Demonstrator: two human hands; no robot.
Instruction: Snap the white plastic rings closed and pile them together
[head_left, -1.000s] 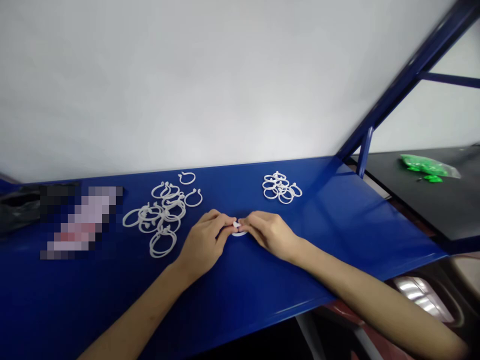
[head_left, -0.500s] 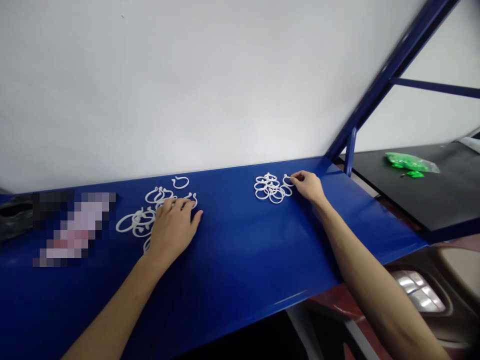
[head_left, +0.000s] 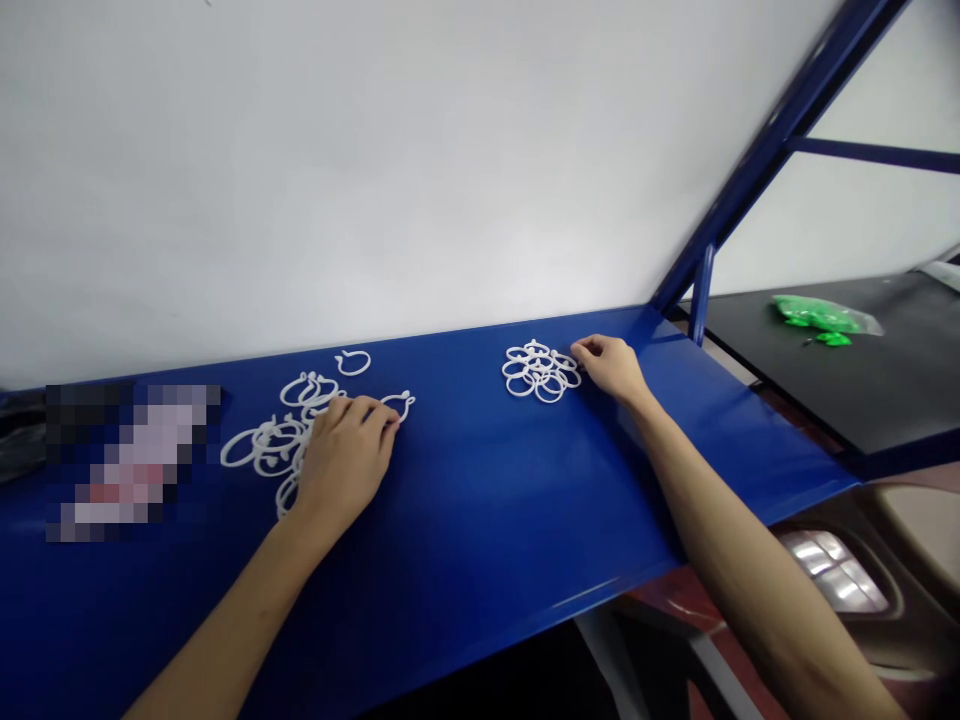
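Observation:
My left hand (head_left: 346,455) is over the left pile of white plastic curtain rings (head_left: 276,440), its thumb and fingers closed on one curtain ring (head_left: 403,405) that sticks out to the right. Its palm hides part of the pile. A single ring (head_left: 354,362) lies behind it, near the wall. To the right, a second group of overlapping white rings (head_left: 537,380) lies flat. My right hand (head_left: 609,366) is just beside that group, thumb and forefinger closed together, with no ring visible between them.
Both groups lie on a blue metal table (head_left: 480,500) against a white wall (head_left: 420,170). A blurred-out packet (head_left: 142,450) is at the left. On the right, a blue frame post (head_left: 757,170) rises before a black table (head_left: 810,380) with a bag of green items (head_left: 821,315).
My right hand has let go of a ring, which now lies in the right group. My left thumb has closed on a ring and drawn it slightly rightward.

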